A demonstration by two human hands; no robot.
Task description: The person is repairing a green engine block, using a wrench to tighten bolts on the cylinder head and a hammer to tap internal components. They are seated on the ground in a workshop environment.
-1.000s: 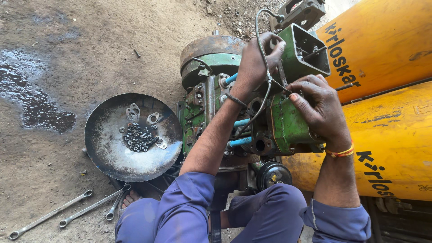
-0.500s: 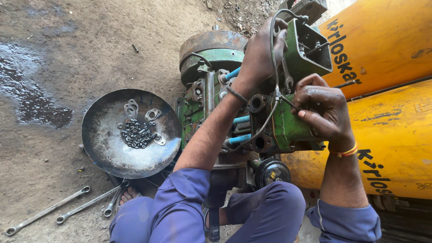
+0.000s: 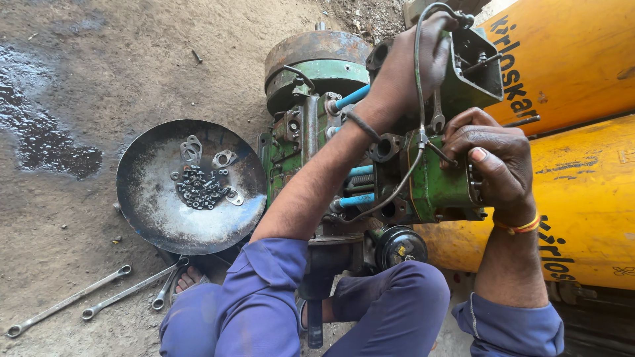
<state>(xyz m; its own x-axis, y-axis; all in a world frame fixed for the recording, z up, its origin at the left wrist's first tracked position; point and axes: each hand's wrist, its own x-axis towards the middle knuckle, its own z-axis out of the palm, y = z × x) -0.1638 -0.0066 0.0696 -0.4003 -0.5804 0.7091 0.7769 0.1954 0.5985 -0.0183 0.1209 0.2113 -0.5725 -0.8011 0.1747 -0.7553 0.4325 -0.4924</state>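
1. Your right hand pressed against the side of the green engine block, fingers curled together and pinching at a small fitting where the thin cable met the casting; what sat between the fingertips could not be told.
2. Your left hand was clamped over the top of the open green housing, fingers wrapped round its edge. That grip looked meant to steady the housing while the other hand worked at the fitting.
3. The engine sat upright on the floor between your knees, close in, with its flywheel on the far side and blue pipes running across its face.
4. You had a round metal pan just left of the engine, with a heap of nuts and bolts and a few flat gaskets in it. Kept there, the small parts were within reach and out of the dirt.
5. Three long spanners lay on the ground near your left knee, beside the pan's near edge.
6. Your sandalled foot showed just under the pan.
7. Two large yellow cylinders lay on their sides right behind the engine, touching or nearly touching it.
8. There was no worktop: the floor was bare packed earth, dusty, with a dark wet stain at the far left and loose rubble at the top.
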